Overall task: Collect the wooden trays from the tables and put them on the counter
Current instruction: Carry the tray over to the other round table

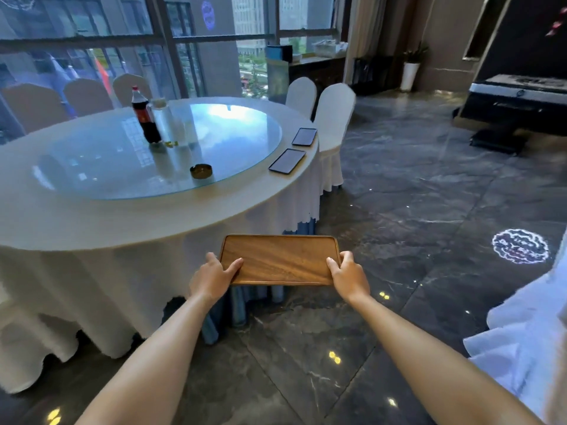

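A brown wooden tray [279, 259] is held level in front of me, off the near right edge of a round table [92, 222] with a white cloth. My left hand [213, 276] grips the tray's near left corner and my right hand [348, 276] grips its near right corner, thumbs on top. Two dark rectangular trays, one nearer [287, 161] and one farther [304, 136], lie flat on the table's right rim. A dark counter [316, 64] stands by the window at the back.
A glass turntable [159, 151] carries a cola bottle [144, 118], a clear bottle [165, 121] and an ashtray [201, 171]. White-covered chairs [333, 118] stand at the table's right. Dark marble floor [414, 210] spreads right; white cloth [527, 332] hangs at the right edge.
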Available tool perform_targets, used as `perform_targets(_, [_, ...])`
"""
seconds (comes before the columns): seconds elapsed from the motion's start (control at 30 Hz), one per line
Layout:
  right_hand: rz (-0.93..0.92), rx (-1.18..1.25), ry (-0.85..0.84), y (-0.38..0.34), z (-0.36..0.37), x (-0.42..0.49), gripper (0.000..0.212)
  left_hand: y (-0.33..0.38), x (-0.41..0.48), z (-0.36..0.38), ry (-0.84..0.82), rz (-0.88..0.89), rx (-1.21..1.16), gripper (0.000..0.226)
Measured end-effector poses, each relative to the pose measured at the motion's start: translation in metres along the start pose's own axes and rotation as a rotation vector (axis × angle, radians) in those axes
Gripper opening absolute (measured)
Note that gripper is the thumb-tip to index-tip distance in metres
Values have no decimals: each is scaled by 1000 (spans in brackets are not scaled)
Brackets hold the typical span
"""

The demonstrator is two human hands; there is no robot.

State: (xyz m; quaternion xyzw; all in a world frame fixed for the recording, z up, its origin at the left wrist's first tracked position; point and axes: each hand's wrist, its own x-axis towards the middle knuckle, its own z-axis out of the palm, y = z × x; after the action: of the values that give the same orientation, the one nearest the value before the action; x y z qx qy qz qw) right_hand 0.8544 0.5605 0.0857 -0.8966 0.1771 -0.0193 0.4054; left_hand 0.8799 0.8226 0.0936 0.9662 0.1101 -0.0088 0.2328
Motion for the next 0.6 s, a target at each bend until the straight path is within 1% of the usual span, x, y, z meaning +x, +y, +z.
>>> perform_targets(0.17, [57,13,108,-30,-2,79,46,42,104,-5,-26,93,-2,66])
perform_targets(0.33, [80,21,159,-29,-10,160,42,90,181,21,-69,145,-12,62])
perform_targets(0.47, [81,-4,176,-18,-17,239,41,133,241,54,-114,142,-28,61])
perform_targets(0.6, [68,-22,168,-7,-25,331,42,182,305,91,-113,94,-18,62])
